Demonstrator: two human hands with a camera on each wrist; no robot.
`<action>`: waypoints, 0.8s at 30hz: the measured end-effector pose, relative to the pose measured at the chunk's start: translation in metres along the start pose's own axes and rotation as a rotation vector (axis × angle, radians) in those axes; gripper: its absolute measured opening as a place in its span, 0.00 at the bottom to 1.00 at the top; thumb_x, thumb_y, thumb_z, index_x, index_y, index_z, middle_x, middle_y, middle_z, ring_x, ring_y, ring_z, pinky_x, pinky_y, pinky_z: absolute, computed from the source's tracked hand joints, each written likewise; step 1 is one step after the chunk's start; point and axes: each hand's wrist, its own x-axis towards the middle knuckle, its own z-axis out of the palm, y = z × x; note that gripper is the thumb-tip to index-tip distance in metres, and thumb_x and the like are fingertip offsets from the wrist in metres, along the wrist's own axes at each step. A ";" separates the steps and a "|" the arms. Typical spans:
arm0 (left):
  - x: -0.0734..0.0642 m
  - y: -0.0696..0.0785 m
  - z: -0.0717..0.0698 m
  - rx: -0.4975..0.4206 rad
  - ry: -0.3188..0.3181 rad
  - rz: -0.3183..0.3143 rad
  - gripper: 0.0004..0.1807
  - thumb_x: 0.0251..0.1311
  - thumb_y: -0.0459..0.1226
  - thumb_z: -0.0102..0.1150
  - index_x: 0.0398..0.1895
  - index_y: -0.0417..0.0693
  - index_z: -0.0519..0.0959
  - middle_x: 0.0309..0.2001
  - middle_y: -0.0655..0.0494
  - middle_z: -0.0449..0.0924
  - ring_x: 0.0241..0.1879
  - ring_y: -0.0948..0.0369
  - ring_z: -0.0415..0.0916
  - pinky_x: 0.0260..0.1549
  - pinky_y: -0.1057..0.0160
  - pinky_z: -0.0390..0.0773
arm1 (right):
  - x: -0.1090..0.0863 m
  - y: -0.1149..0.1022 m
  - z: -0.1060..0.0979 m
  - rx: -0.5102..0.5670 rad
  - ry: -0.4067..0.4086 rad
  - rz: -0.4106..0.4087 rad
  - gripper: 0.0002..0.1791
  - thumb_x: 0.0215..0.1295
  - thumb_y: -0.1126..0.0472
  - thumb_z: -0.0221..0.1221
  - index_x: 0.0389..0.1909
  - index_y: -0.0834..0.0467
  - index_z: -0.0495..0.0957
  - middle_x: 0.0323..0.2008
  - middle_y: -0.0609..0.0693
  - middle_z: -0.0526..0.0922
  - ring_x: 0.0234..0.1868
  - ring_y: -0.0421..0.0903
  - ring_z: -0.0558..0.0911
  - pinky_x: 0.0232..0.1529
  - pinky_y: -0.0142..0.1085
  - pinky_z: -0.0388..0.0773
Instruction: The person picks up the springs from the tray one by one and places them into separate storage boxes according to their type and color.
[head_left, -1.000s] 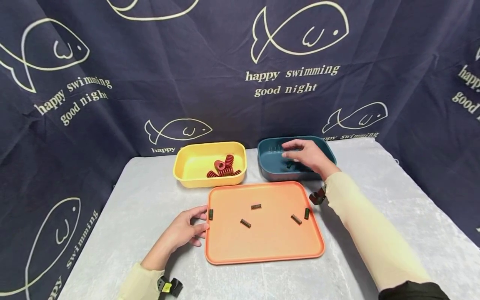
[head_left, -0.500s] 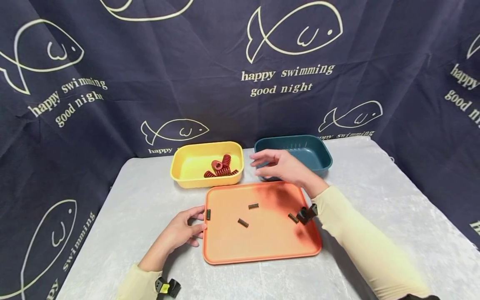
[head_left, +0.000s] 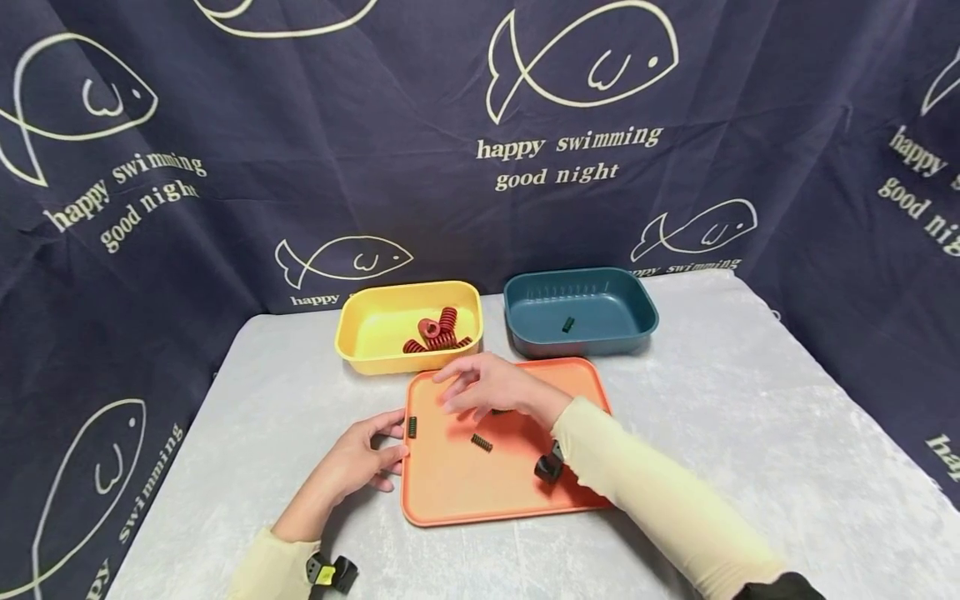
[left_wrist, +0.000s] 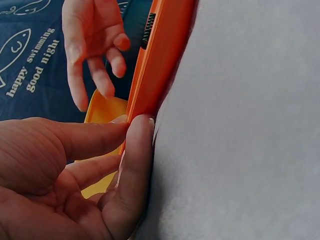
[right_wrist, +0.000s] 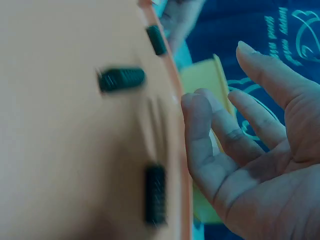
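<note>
The right hand [head_left: 483,388] hovers, fingers loosely spread, above the orange tray [head_left: 457,496], and the left hand [head_left: 363,458] pinches its left rim. Inside, one dark spring [head_left: 412,427] runs front-to-back along that rim; a second spring [head_left: 482,442] lies aslant, far end leftward.

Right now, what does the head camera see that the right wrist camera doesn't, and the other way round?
Only the head view: the red springs, and the little spring in the blue bin. Only the right wrist view: the palm of the right hand, and one whole tray spring that this hand mostly covers in the head view. Both: the orange tray, its two other springs, the yellow bin and that hand.
</note>
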 end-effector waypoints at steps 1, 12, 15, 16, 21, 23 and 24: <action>0.000 0.000 0.000 0.001 0.003 -0.003 0.33 0.65 0.23 0.62 0.74 0.40 0.69 0.55 0.42 0.73 0.30 0.54 0.85 0.21 0.54 0.86 | 0.003 0.001 0.005 -0.010 0.000 -0.004 0.27 0.61 0.67 0.72 0.62 0.64 0.79 0.45 0.58 0.88 0.40 0.59 0.89 0.34 0.46 0.89; 0.000 -0.001 -0.003 -0.006 -0.036 0.022 0.33 0.66 0.24 0.63 0.75 0.39 0.68 0.55 0.40 0.73 0.31 0.53 0.86 0.21 0.54 0.87 | 0.021 0.009 0.050 -0.297 0.130 -0.148 0.18 0.54 0.67 0.77 0.47 0.60 0.88 0.43 0.51 0.89 0.48 0.47 0.86 0.44 0.37 0.85; 0.000 -0.001 -0.003 0.000 -0.038 0.026 0.34 0.66 0.24 0.63 0.75 0.38 0.67 0.56 0.40 0.73 0.32 0.53 0.86 0.21 0.53 0.87 | 0.023 0.012 0.056 -0.345 0.153 -0.173 0.18 0.53 0.67 0.78 0.46 0.59 0.88 0.42 0.49 0.89 0.49 0.46 0.86 0.54 0.37 0.81; 0.000 -0.001 -0.003 -0.001 -0.036 0.027 0.34 0.66 0.24 0.63 0.75 0.38 0.67 0.56 0.40 0.73 0.32 0.53 0.86 0.21 0.53 0.86 | 0.024 0.012 0.057 -0.358 0.162 -0.173 0.18 0.52 0.67 0.78 0.46 0.59 0.88 0.41 0.48 0.89 0.48 0.45 0.86 0.54 0.37 0.81; 0.000 -0.001 -0.002 0.000 -0.031 0.029 0.34 0.65 0.24 0.64 0.75 0.37 0.67 0.57 0.40 0.73 0.32 0.53 0.85 0.21 0.52 0.86 | 0.026 0.010 0.061 -0.452 0.198 -0.145 0.19 0.49 0.64 0.80 0.44 0.54 0.89 0.39 0.43 0.89 0.45 0.42 0.85 0.50 0.31 0.79; 0.000 -0.001 -0.002 0.002 -0.029 0.026 0.34 0.65 0.24 0.63 0.74 0.37 0.67 0.57 0.40 0.74 0.32 0.53 0.85 0.21 0.52 0.87 | 0.026 0.009 0.063 -0.486 0.209 -0.133 0.19 0.48 0.64 0.81 0.43 0.53 0.89 0.37 0.42 0.89 0.43 0.41 0.84 0.47 0.30 0.78; -0.001 -0.001 -0.002 0.003 -0.028 0.023 0.34 0.65 0.24 0.63 0.74 0.37 0.67 0.57 0.40 0.74 0.32 0.53 0.85 0.21 0.52 0.87 | 0.027 0.009 0.063 -0.498 0.214 -0.128 0.18 0.48 0.64 0.81 0.42 0.53 0.88 0.37 0.41 0.88 0.42 0.41 0.84 0.47 0.30 0.78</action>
